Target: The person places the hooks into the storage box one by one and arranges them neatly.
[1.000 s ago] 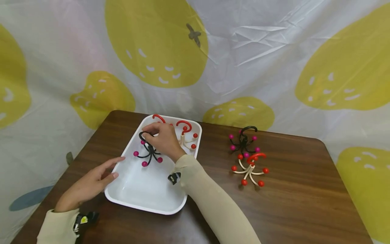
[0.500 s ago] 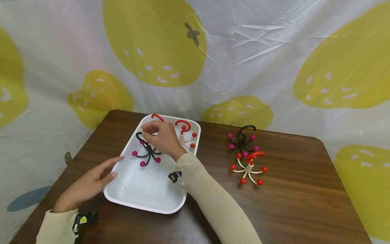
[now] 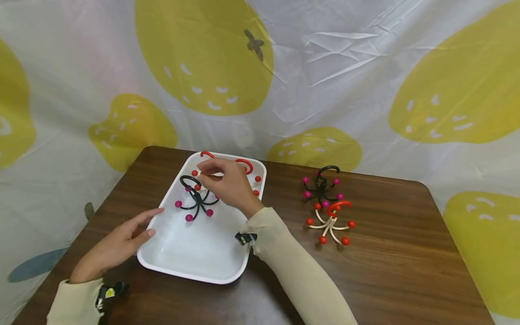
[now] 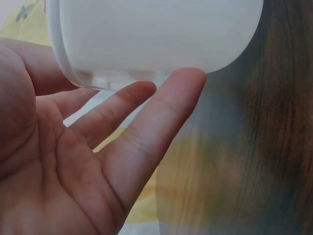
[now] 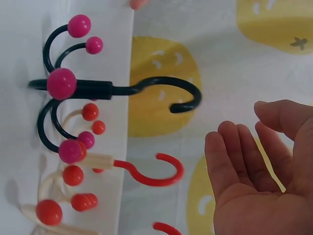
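Note:
My left hand [image 3: 118, 246] lies at the left side of a white tray [image 3: 195, 253]. In the left wrist view its fingers [image 4: 151, 132] are extended and touch the tray's outer wall. Inside the tray stands a black multi-arm hook hanger [image 3: 198, 198] with pink ball tips, its hook upward. My right hand [image 3: 231, 183] hovers just right of that hook; the right wrist view shows a gap between the fingertips and the black hook [image 5: 171, 83], nothing held. Behind stand two cream hangers with red hooks [image 3: 244, 163] and red balls, partly hidden by the right hand.
On the brown table [image 3: 398, 253], right of the tray, stand another black hanger with pink balls [image 3: 322, 186] and a cream one with red balls [image 3: 332, 222], close together. A fruit-patterned cloth [image 3: 325, 81] hangs behind the table.
My right hand has let go of the black hanger's hook and moved slightly up and right. The hanger stays standing in the tray. The left hand keeps its place at the tray.

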A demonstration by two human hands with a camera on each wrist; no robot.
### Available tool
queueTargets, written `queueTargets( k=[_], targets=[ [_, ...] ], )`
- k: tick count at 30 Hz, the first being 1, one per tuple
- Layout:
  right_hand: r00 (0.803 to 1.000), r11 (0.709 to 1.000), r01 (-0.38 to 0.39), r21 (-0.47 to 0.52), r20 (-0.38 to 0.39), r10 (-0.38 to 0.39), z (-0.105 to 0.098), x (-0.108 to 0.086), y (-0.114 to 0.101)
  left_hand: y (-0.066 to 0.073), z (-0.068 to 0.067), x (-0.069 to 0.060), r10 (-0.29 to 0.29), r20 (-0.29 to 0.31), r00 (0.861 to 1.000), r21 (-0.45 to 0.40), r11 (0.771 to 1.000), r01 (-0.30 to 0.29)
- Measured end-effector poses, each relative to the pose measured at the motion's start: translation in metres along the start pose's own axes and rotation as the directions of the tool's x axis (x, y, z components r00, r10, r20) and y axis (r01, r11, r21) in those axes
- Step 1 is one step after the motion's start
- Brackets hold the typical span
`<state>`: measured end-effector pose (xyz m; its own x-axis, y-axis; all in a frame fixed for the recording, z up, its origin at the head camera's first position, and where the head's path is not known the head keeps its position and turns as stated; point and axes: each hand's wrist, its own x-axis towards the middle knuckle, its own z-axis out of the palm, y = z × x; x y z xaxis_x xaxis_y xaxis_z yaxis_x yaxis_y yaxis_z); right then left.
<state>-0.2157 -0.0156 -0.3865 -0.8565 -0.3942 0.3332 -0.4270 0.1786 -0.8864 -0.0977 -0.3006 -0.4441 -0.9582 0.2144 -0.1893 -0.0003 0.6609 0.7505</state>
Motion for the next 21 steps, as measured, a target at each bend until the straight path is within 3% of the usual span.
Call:
queueTargets(
  k=[9, 16, 21],
  targets=[
    [0.995, 0.992, 0.094, 0.084, -0.029, -0.092, -0.02, -0.013, -0.012, 0.0, 0.0, -0.001, -0.003, 0.004, 1.0, -0.016, 1.0, 0.003],
    [0.986, 0.984, 0.167, 0.055, -0.037, -0.165, -0.038, -0.028, -0.021, 0.002, 0.0, -0.001, 0.001, 0.002, 1.0, 0.009, 1.0, -0.001],
    [0.982, 0.982, 0.179, 0.067, -0.067, -0.175, -0.057, -0.041, -0.023, 0.002, 0.0, 0.0, -0.002, 0.006, 1.0, 0.012, 1.0, 0.002]
  ],
)
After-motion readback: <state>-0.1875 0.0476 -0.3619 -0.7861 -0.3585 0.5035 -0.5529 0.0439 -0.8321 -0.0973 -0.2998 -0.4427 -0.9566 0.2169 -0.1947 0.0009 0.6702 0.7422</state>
